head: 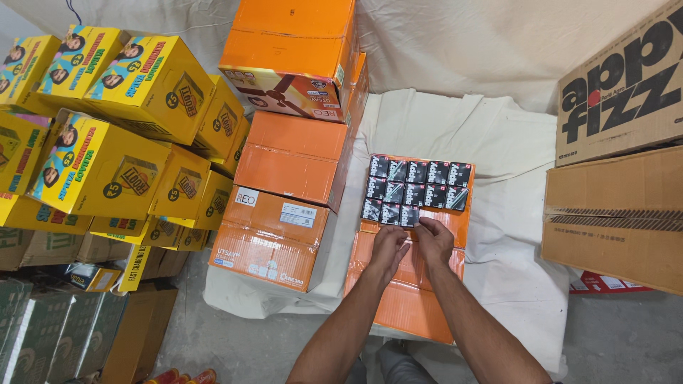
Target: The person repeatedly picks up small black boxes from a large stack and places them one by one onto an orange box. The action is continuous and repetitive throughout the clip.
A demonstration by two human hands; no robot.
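Just above our left hand (388, 247) and right hand (434, 238), small black boxes (416, 186) lie in rows on an orange carton (409, 299); our right fingers pinch the nearest one, our left hand rests loosely curled beside it

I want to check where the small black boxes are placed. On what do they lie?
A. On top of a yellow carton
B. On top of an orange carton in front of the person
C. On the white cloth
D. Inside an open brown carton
B: the small black boxes lie in rows on the flat top of the orange carton, where the left hand and right hand are at the nearest row.
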